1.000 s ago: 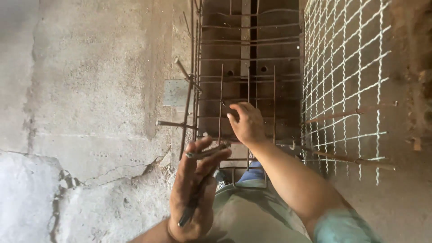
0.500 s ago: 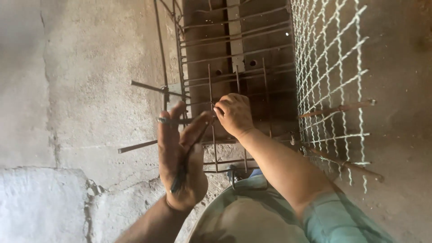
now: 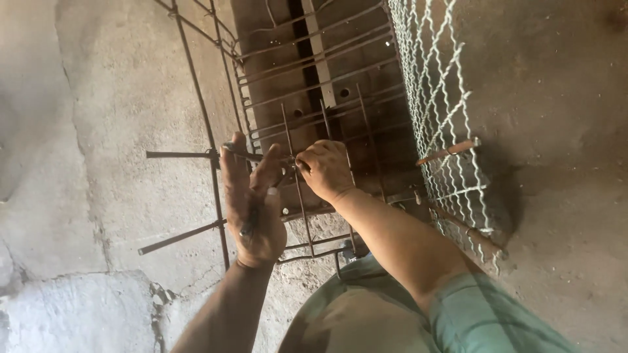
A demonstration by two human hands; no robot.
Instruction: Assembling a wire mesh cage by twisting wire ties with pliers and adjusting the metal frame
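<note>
My left hand (image 3: 252, 199) is raised in front of a cage of rusty steel reinforcing bars (image 3: 307, 91), palm toward me, with a thin dark hooked metal tool (image 3: 250, 225) lying across the palm and fingers. The fingertips touch a horizontal bar near a crossing of bars. My right hand (image 3: 325, 168) sits just to the right, fingers pinched on a thin tie wire (image 3: 289, 161) at that same crossing. The two hands nearly meet there.
A pale wire mesh panel (image 3: 438, 111) stands at the right of the cage. Bar ends (image 3: 173, 155) stick out to the left over a rough concrete wall (image 3: 111, 117). Dark formwork (image 3: 340, 72) lies behind the bars. My green-trousered knee (image 3: 353, 314) is below.
The view has shifted so the cage sits higher and more tilted. My left hand has risen to the bar crossing, and my right hand has stayed pinched at the bars.
</note>
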